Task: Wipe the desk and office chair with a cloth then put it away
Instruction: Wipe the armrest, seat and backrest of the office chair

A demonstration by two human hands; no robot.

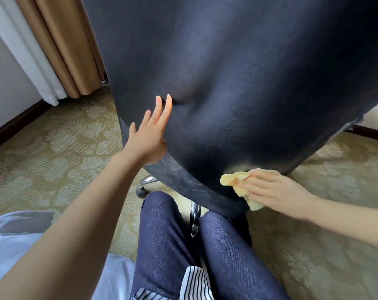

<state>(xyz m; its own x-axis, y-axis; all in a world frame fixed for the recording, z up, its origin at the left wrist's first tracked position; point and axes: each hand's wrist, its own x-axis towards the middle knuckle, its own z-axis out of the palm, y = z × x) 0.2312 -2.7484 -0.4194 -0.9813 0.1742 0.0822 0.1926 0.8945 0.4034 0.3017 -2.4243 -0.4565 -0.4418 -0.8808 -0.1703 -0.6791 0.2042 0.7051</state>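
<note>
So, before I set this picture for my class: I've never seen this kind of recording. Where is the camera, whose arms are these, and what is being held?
There is no machine here. The one picture comes from a camera worn on a person's head, looking forward and down, so the arms are the person's own. The big dark shape is the back of an office chair, seen very close. The left hand lies flat against it with straight fingers, seemingly to steady it. The right hand presses a yellow cloth against the chair's lower edge, wiping it. Below are the person's knees in jeans, the chair's shiny metal legs and a patterned carpet. Curtains hang at the upper left.
</note>
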